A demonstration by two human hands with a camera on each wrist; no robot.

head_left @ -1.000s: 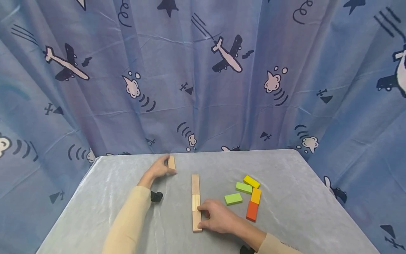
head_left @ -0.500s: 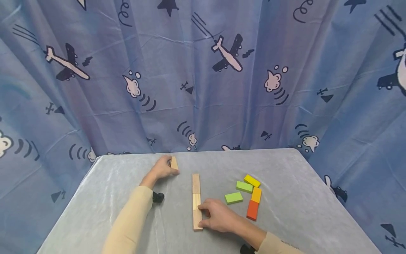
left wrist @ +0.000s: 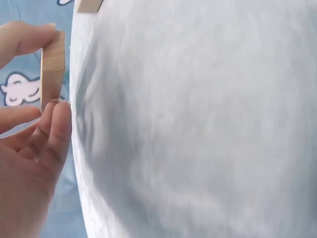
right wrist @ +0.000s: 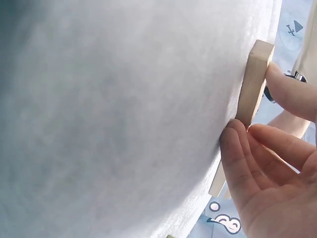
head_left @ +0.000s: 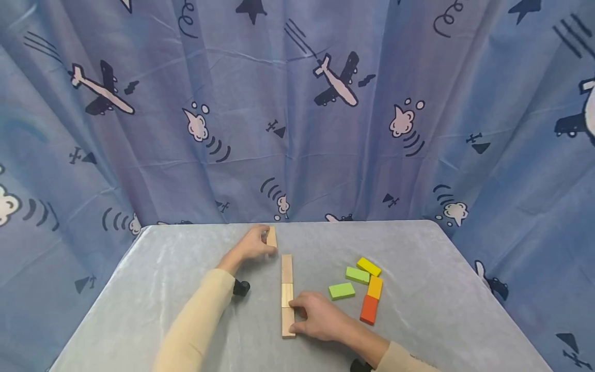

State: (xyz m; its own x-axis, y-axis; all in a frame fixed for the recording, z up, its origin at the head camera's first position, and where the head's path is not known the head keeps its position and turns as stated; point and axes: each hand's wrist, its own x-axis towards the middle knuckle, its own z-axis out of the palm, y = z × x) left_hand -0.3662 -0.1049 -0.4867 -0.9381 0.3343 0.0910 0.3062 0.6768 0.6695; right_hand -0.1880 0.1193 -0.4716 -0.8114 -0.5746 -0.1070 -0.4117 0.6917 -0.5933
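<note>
Left fingers (left wrist: 60,126) pinch wooden block (head_left: 272,237), long axis running near-to-far; right fingers (right wrist: 237,153) pinch second block (head_left: 287,323), roughly parallel.

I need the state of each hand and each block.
Row of plain wooden blocks: lying end to end
Loose plain wooden block: held, apart from the row
Left hand: pinching that block by its ends
Right hand: holding the row's nearest block
Near green oblong block: lying flat, apart
Far green oblong block: lying flat
Yellow oblong block: lying flat
Orange oblong block: lying flat
Red oblong block: lying against the orange
</note>
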